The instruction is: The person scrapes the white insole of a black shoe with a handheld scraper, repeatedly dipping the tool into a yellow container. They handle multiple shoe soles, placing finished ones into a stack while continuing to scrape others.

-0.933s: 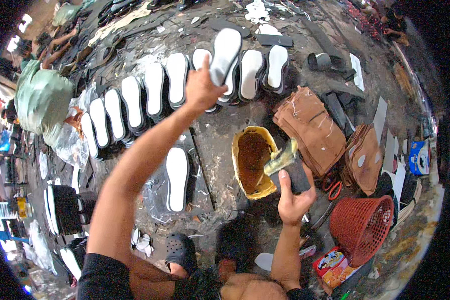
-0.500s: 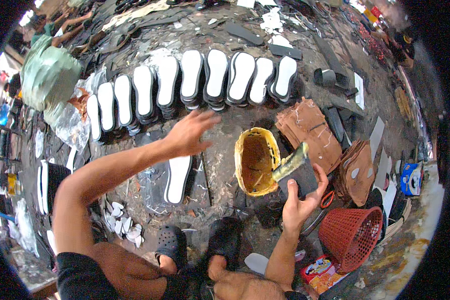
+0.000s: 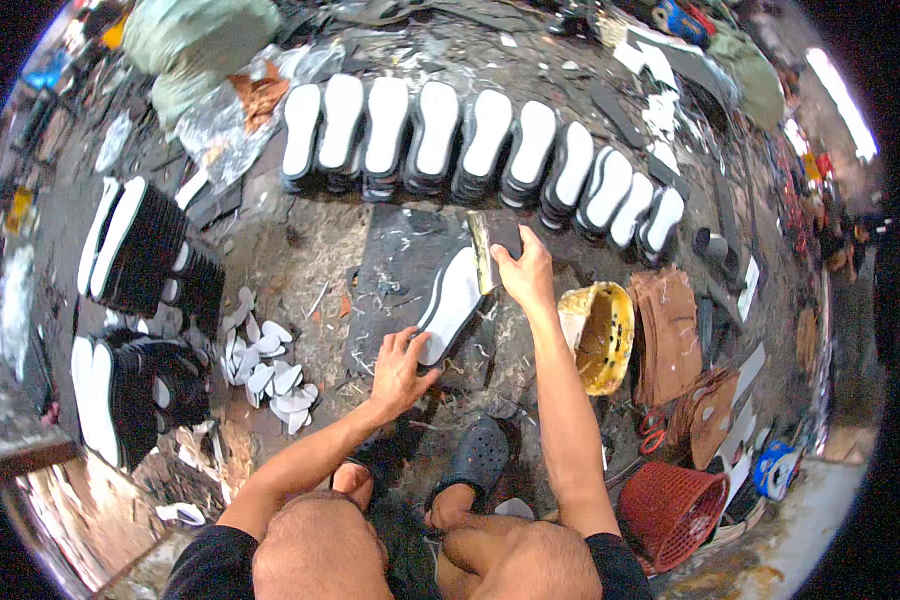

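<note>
In the head view, the dark mat [image 3: 385,265] on the floor is the landmark. The white-topped sole [image 3: 452,305] lies aslant on its right-hand part, far end angled right.

The left hand [image 3: 402,370], at the mat's near side, lays its fingertips on the sole's near end, presumably to steady it; whether the thumb also pinches the edge cannot be told. The right hand [image 3: 526,270], beyond the mat's right side, has thumb and fingers closed around a dark flat block [image 3: 507,232]. Its yellow-smeared side faces left, close by the sole's far end; contact is unclear. That grip seems chosen to leave the smeared side exposed.

Right of the mat stands the yellow tub [image 3: 602,386], likely there for easy reach, with brown sheets [image 3: 667,330] just past it. Beyond the mat's far edge, sole stacks [image 3: 438,125] curve in an arc, limiting forward travel. Pale oval pieces [image 3: 290,380] lie to its near left. The strip of floor between mat and tub gives the right arm sideways room, while a dark clog [image 3: 482,455] bounds the near side.
</note>
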`<state>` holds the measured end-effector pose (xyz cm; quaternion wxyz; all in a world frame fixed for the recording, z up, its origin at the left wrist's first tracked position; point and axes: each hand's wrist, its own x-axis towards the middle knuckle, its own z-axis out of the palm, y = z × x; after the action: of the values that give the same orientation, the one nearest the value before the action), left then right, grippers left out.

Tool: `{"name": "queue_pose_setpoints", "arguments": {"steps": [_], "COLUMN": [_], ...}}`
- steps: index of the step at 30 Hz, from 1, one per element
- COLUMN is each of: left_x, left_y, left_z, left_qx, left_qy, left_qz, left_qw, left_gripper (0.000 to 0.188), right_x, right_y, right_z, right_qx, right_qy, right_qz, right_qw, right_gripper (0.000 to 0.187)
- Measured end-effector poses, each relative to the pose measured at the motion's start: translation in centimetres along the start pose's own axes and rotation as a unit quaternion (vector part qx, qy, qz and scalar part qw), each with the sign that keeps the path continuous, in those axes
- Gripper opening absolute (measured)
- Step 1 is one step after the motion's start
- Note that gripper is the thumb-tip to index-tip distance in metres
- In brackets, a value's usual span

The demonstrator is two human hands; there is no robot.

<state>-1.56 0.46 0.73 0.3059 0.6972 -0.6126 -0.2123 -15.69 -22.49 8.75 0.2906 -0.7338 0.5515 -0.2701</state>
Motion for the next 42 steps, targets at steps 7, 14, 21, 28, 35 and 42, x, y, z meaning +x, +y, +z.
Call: {"name": "queue_pose_setpoints", "arguments": {"steps": [7,14,21,28,35,42], "left_x": [-0.3,-0.3,-0.6,-1.2,-0.1,0.1], "left_y": [-1.3,-1.3,-5.4,-1.0,-0.2,-0.5], "left_z": [0.3,-4.7,-10.1,-3.1,-0.2,-0.3], "left_qx": [-0.036,-0.079,-0.207,-0.093,-0.053,-0.041], "left_qy": [0.022,0.054,0.425,0.034,-0.013,-0.007], "left_qz": [-0.006,-0.11,-0.221,-0.028,-0.021,-0.021], "left_qw": [0.999,0.989,0.853,0.995,0.998,0.999], "left_gripper": [0.068,0.048,0.036,0.09,0.11,0.107], "right_x": [2.6,-4.3,-18.1,-2.5,4.7,3.9], "right_y": [-0.5,-3.2,-4.3,-3.8,3.1,2.1], "right_z": [4.8,8.3,9.0,-1.0,1.8,1.4], "right_qx": [-0.209,-0.202,-0.037,0.032,-0.162,-0.226], "right_qy": [-0.125,-0.274,-0.188,-0.043,-0.224,-0.296], "right_qz": [-0.108,-0.231,-0.34,-0.189,-0.16,-0.213], "right_qw": [0.964,0.911,0.921,0.981,0.948,0.903], "right_gripper": [0.038,0.022,0.033,0.04,0.052,0.032]}}
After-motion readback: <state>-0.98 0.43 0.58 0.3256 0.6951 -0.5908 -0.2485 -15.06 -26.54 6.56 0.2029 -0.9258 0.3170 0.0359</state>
